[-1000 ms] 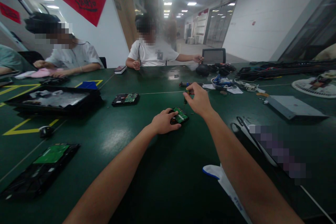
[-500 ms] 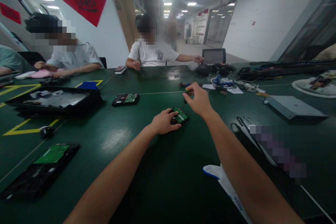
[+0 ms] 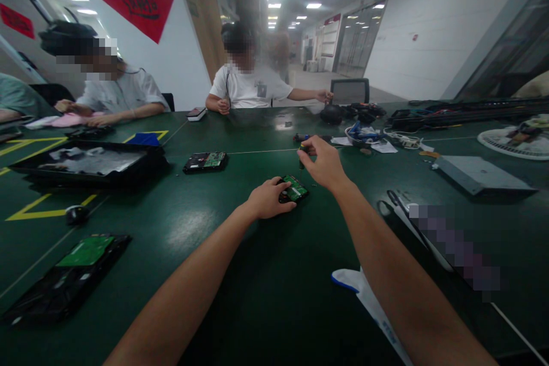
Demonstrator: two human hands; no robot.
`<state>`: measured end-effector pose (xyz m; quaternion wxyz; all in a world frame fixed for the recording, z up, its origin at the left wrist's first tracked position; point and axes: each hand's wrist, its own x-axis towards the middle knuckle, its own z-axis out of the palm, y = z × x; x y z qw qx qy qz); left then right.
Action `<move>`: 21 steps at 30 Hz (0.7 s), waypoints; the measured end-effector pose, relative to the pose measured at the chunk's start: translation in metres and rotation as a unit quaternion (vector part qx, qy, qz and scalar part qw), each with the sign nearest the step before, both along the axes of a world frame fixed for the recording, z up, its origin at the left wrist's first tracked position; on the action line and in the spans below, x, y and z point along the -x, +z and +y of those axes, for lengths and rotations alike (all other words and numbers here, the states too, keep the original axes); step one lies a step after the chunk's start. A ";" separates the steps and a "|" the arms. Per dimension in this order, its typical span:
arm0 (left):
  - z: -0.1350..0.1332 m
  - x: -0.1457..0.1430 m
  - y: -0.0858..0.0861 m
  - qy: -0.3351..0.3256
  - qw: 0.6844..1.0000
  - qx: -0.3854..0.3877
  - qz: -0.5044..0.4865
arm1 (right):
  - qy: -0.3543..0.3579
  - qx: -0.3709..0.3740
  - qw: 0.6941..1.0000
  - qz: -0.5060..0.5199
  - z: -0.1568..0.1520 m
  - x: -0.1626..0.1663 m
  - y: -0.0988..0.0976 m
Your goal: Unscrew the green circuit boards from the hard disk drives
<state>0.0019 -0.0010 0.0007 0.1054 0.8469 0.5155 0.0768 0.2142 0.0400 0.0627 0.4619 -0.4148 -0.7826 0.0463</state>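
In the middle of the green table lies a small hard drive (image 3: 295, 189) with its green circuit board facing up. My left hand (image 3: 270, 199) grips it from the left, thumb along the near edge and fingers over the far side. My right hand (image 3: 322, 161) is closed around a small screwdriver (image 3: 301, 164), held upright with its tip pointing down at the drive's far right corner. Whether the tip touches a screw is too small to tell. A few tiny dark bits (image 3: 314, 185), perhaps screws, lie just right of the drive.
Another hard drive (image 3: 206, 162) lies further back, and a larger one (image 3: 68, 274) at the near left. A black tray (image 3: 150, 161) stands left. On the right are a grey metal box (image 3: 482, 174) and a white glove (image 3: 373, 303). Two people sit across the table.
My right hand and the screwdriver have shifted very slightly, the grip turning a little. The left hand and the drive stay in place.
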 end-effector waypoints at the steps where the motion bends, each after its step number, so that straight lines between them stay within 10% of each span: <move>1: 0.000 0.000 0.000 0.000 1.000 0.002 0.000 | 0.003 -0.004 1.000 -0.005 0.000 0.000 0.000; 21: 0.000 0.000 0.001 0.001 1.000 0.010 0.001 | -0.014 -0.014 1.000 -0.005 0.001 -0.001 -0.001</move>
